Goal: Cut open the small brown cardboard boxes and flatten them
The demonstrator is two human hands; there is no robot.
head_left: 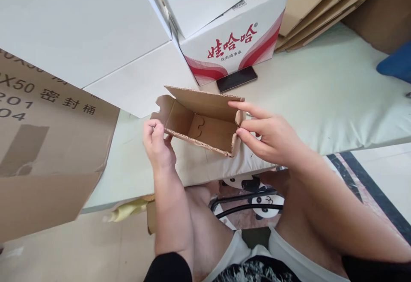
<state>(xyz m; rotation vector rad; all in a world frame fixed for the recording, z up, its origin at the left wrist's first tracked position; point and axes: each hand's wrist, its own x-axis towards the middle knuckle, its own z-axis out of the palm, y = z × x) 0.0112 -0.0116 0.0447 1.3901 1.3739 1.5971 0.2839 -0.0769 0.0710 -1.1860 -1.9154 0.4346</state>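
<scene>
A small brown cardboard box (210, 133) is tilted toward me with its top open, showing an interior with nothing in it. A curved cut line marks its bottom. My left hand (159, 145) is closed around the box's left end, thumb at the near corner. At the right end, my right hand (268, 134) pinches the short end flap (238, 123) between thumb and fingers. Its index finger stretches along the edge of the long back flap (202, 101), which stands raised.
A black phone (236, 79) lies on the pale padded surface (321, 98) against a white and red carton (237, 42). White boxes (128, 68) and a large brown carton (48, 145) stand at the left. Flattened cardboard (321, 8) is stacked at the back right, near a blue object (396, 64).
</scene>
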